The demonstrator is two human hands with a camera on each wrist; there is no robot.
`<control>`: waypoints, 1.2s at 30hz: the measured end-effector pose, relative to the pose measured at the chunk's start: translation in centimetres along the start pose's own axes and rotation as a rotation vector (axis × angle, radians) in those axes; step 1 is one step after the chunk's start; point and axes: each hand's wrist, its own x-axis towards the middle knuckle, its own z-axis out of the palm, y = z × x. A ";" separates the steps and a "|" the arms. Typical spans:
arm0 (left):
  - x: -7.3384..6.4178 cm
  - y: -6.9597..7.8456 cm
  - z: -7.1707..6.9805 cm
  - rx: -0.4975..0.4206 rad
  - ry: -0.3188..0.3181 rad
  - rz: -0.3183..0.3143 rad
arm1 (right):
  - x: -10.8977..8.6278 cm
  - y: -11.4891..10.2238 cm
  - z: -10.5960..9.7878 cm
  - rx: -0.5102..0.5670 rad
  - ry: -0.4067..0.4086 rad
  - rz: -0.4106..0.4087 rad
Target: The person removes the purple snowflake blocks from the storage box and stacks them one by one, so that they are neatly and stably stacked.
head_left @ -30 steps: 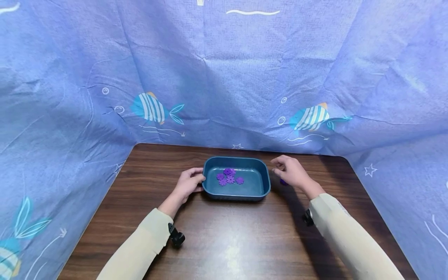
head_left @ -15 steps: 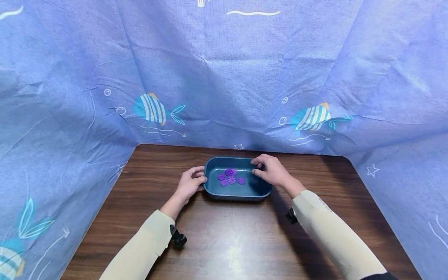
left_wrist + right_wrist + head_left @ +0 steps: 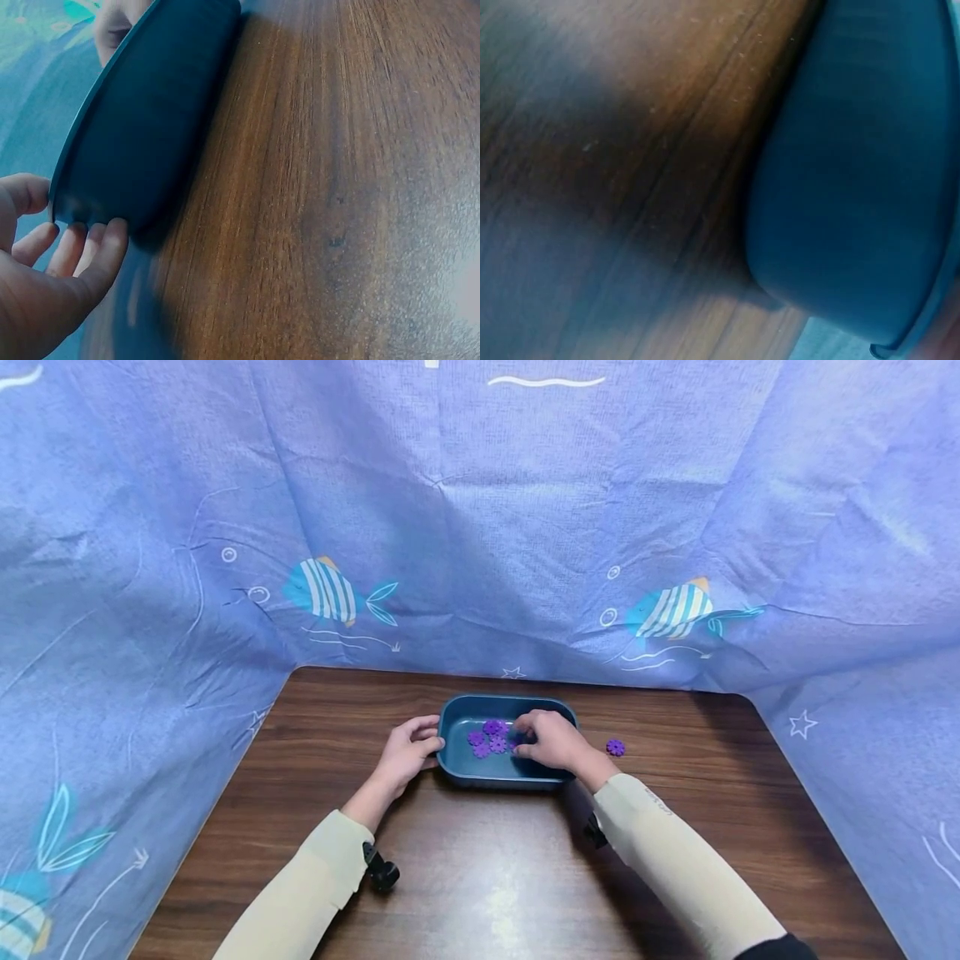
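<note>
A dark teal, rounded rectangular tray (image 3: 495,781) stands on the table. My left hand (image 3: 405,752) grips its left end, thumb at the rim and fingertips against the outer wall, as the left wrist view shows. Several purple flower-shaped pieces (image 3: 482,750) lie in the tray, left of its middle. Inside the right half is my right hand (image 3: 551,742), thumb and forefinger apart around a purple piece (image 3: 516,740) that is mostly hidden. Another purple flower-shaped piece (image 3: 616,747) lies on the table right of the tray.
The tray rests on a dark wood-grain table (image 3: 450,877) with a glare spot near the front. A blue cloth with fish prints (image 3: 510,527) hangs behind the table and along both sides. Each wrist wears a black camera (image 3: 381,870).
My right hand has moved left from the table into the tray, uncovering the purple piece on the table. The left hand still holds the tray, and the tray stays in place.
</note>
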 end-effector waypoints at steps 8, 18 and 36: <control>0.0 0.5 -0.2 0.005 -0.029 -0.018 | 0.5 0.0 0.8 -0.097 -0.044 0.052; 0.1 0.2 -0.1 -0.006 -0.009 -0.011 | 0.8 -0.5 0.7 -0.156 -0.083 0.095; 0.2 0.3 0.0 0.003 -0.006 -0.020 | 0.8 -0.5 0.8 -0.190 -0.084 0.084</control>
